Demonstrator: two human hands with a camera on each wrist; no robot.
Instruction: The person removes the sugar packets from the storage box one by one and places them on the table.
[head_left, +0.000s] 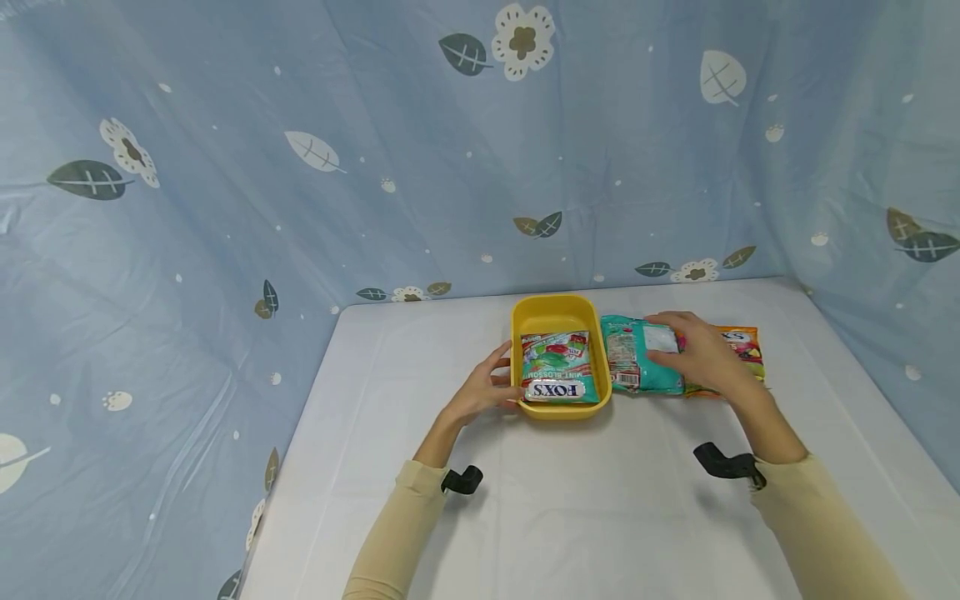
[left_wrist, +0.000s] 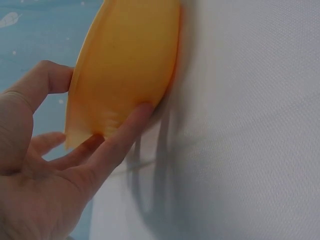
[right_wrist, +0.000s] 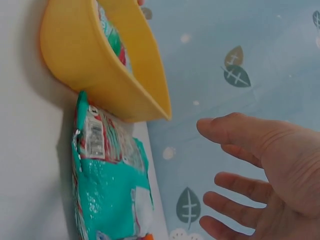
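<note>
Left hand: the left hand [head_left: 480, 392] rests against the left outer wall of the yellow tub [head_left: 558, 312]; in the left wrist view its straight fingers [left_wrist: 117, 140] press flat on the tub's side and the thumb [left_wrist: 47, 75] touches the rim, so the grip is open, not curled round anything.

Right hand: the right hand [head_left: 697, 354] hovers over the teal candy bag [head_left: 637, 358], fingers spread and relaxed; the right wrist view shows the palm and fingers [right_wrist: 235, 132] apart from the bag, so the grip is open and holds nothing.

Yellow tub: it stands on the white desk [head_left: 600, 500], near the far edge, roughly in the middle between the two hands.

Bag in the tub: a teal Fox's candy bag [head_left: 558, 367] lies flat inside the tub, label up, filling most of the floor.

Teal candy bag: it lies on the desk just beside the tub's right wall, touching it in the right wrist view [right_wrist: 107, 185].

Orange candy bag: an orange candy bag [head_left: 742, 346] lies to the right of the teal one, partly hidden by the right hand.

Backdrop: a blue cloth with leaves and flowers [head_left: 300, 167] hangs behind and beside the desk.
</note>
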